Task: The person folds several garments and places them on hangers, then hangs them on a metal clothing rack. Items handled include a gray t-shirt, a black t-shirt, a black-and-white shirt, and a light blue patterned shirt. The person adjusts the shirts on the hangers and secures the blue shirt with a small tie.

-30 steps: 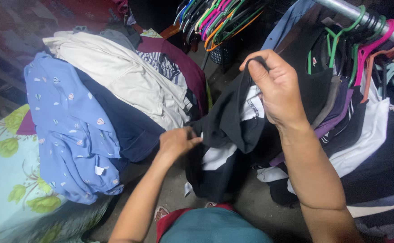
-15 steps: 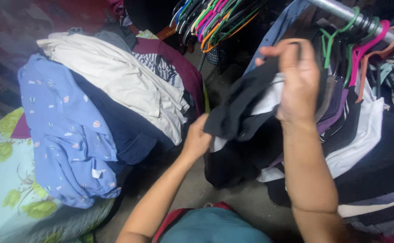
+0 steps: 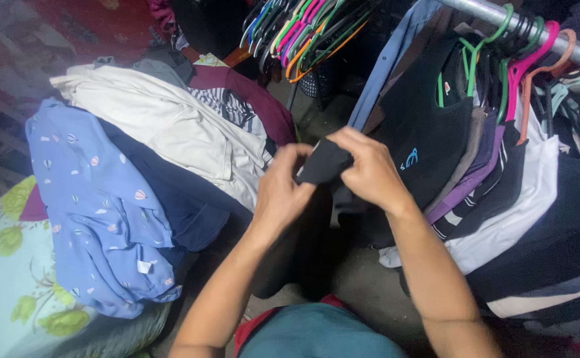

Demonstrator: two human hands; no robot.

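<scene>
Beside clothes rail (image 3: 502,13): black garment (image 3: 324,163) bunched between both hands

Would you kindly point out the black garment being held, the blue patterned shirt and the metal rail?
black garment (image 3: 325,164), head view, on the bunched fold between both hands.
blue patterned shirt (image 3: 84,199), head view, mid-panel.
metal rail (image 3: 485,10), head view, bare section.

Small white tag (image 3: 144,266) on blue shirt (image 3: 97,205)
</scene>
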